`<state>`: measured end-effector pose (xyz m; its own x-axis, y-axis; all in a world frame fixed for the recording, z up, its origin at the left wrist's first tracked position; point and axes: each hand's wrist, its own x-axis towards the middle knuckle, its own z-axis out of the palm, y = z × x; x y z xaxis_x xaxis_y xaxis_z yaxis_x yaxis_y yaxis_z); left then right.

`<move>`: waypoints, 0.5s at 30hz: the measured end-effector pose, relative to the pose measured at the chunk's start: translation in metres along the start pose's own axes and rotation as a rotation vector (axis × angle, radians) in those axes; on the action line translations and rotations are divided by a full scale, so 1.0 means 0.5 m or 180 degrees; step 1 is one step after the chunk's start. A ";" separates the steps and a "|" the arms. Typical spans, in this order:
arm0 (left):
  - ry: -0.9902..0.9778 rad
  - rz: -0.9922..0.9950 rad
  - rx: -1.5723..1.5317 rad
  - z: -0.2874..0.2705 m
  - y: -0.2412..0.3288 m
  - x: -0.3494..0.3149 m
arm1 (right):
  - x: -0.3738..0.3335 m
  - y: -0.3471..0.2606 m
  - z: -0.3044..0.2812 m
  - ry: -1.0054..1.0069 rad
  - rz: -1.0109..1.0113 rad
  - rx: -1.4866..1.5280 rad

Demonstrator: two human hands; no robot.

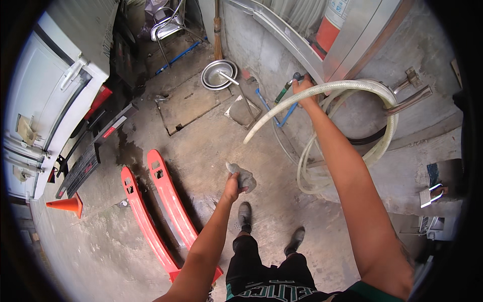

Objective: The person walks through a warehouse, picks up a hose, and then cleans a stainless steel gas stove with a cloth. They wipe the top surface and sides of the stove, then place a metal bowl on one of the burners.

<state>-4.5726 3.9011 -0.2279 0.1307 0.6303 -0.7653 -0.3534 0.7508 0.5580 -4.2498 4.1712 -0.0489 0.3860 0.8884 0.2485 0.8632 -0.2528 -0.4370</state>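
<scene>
My left hand (233, 188) is closed around a crumpled grey rag (245, 180), held above the concrete floor in front of my shoes. My right hand (305, 90) reaches forward to the foot of the wall, its fingers closed on a dark fitting (297, 76) with a green tube (283, 93) below it. Part of that fitting is hidden by the fingers. A clear, whitish hose (375, 86) hangs in loops over a metal bracket, and its free end arches across my right wrist and points down to the floor.
Red pallet-jack forks (171, 204) lie to the left, near an orange cone (68, 205) and a white truck (60, 80). Ahead are a metal basin (219, 75), a broom (217, 38), a chair (168, 22) and a drain cover (242, 111). A blue pipe (288, 116) is by the wall.
</scene>
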 end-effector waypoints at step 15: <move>-0.0195 -0.0202 -0.0320 0.058 0.061 0.183 | 0.143 0.018 -0.013 -0.1066 -0.1393 -0.0783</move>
<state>-4.5444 3.9873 -0.2714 0.2110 0.5952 -0.7754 -0.4332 0.7680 0.4717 -4.2122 4.2298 -0.0293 -0.1110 0.9922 0.0570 0.9841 0.1177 -0.1329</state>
